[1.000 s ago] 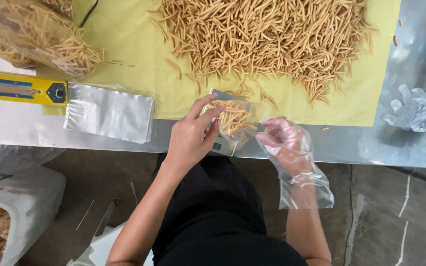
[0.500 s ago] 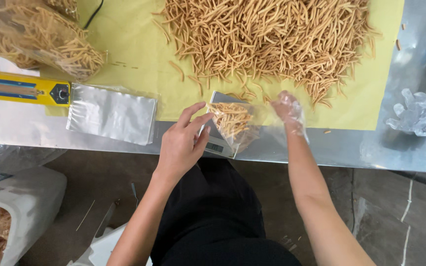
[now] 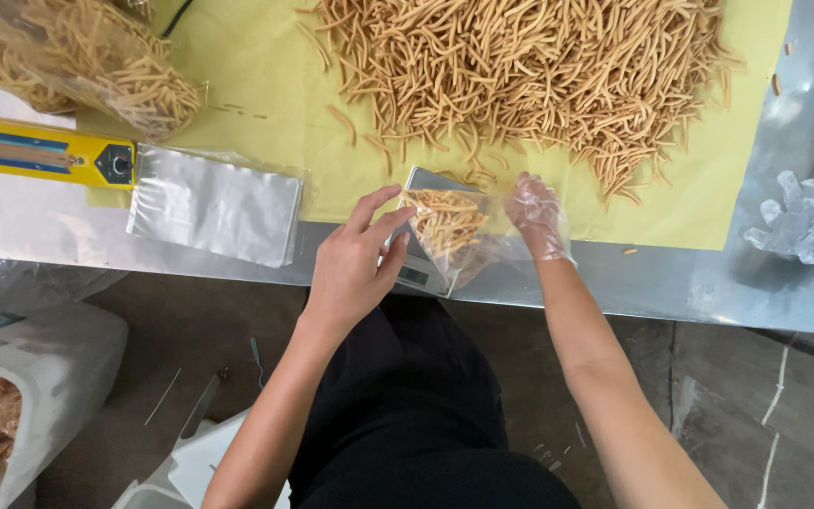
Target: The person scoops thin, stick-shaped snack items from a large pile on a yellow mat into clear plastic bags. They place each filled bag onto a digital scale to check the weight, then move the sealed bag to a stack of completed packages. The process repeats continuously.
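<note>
At the centre of the frame, the bare left hand (image 3: 355,259) is pinching the edge of a clear bag (image 3: 449,231) of snack sticks sitting on a small scale (image 3: 423,269); the gloved right hand (image 3: 536,215), fingers loosely curled, is touching the bag's right side, just below the stick pile (image 3: 539,71) on the yellow sheet (image 3: 266,113) covering the surface.

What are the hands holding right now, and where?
The left hand pinches the clear snack bag at its left edge; the gloved right hand touches its right side.

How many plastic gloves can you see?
2: one clear glove worn on the right hand beside the snack bag, one crumpled spare glove lying on the table's right edge. Others may be hidden.
</note>
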